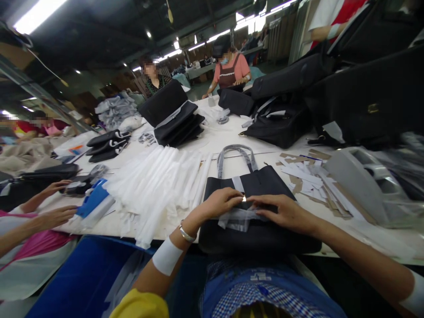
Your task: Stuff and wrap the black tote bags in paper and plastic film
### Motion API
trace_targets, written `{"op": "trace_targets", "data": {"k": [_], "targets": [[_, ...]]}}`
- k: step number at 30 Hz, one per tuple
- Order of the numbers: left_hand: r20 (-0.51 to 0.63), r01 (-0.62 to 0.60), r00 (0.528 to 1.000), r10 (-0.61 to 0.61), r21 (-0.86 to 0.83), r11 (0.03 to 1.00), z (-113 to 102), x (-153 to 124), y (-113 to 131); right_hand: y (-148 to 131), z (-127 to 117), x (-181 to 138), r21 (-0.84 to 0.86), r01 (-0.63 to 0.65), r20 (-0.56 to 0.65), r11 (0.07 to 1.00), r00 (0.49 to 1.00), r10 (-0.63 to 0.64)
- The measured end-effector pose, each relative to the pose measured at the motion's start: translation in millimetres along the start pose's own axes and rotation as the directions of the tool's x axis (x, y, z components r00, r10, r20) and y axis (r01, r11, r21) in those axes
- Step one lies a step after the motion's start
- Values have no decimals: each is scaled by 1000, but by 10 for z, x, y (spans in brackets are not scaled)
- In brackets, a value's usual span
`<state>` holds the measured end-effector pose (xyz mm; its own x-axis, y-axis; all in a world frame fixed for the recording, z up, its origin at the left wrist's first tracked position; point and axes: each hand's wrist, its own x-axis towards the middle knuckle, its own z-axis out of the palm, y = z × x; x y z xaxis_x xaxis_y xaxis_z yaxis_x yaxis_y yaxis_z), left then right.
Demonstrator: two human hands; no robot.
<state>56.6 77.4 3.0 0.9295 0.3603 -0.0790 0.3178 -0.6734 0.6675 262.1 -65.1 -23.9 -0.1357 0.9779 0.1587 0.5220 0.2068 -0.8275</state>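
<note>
A black handbag (271,240) lies on the white table right before me, its handles (236,149) wrapped in clear film and pointing away. A small shiny metal clasp (244,198) sits mid-front on it, below a pale strip (237,183). From the left, my left hand (222,203) reaches in with fingers closed at the clasp's edge. My right hand (286,213) meets it from the other side, index fingertip by the clasp and thumb over a loose piece of clear plastic film (236,221). The fingers' exact contact is partly hidden.
White paper rolls (159,172) are heaped to the left; paper scraps (308,176) and a grey tape dispenser (359,185) stand right. Black bags (180,119) are stacked further back. A co-worker's hands (58,216) are at the left; a blue bin (82,274) is below.
</note>
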Motion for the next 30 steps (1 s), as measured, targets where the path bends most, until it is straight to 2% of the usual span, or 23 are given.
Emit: {"op": "trace_targets", "data": {"k": [2, 3, 8, 10, 14, 17, 20, 27, 30], "targets": [[-97, 70, 994, -59, 119, 990, -29, -92, -14, -15, 2, -6, -3, 3, 10, 1000, 1000, -3], [-110, 103, 990, -86, 155, 982, -32, -141, -22, -21, 4, -8, -1, 6, 13, 1000, 1000, -6], [-62, 187, 982, -178, 199, 962, -32, -256, -126, -24, 13, -4, -2, 10, 22, 1000, 1000, -10], [1, 184, 983, -186, 144, 972, -84, -224, -196, -16, 14, -2, -14, 17, 28, 1000, 999, -17], [263, 144, 953, -152, 48, 988, -237, -91, -306, 5, 24, 1, -34, 38, 39, 999, 999, -37], [391, 114, 909, -144, 98, 989, -280, 15, -307, 16, 38, 1, -37, 51, 34, 998, 998, -50], [453, 62, 883, -121, 144, 988, -248, 72, -264, 8, 47, -4, -38, 50, 18, 998, 999, -50], [373, 25, 922, -104, 210, 977, -237, -15, -266, -16, 48, -13, -15, 47, 12, 999, 999, -47], [371, -39, 927, -51, 232, 972, -233, -37, -258, 6, 53, -3, -15, 47, 23, 999, 999, -46]]}}
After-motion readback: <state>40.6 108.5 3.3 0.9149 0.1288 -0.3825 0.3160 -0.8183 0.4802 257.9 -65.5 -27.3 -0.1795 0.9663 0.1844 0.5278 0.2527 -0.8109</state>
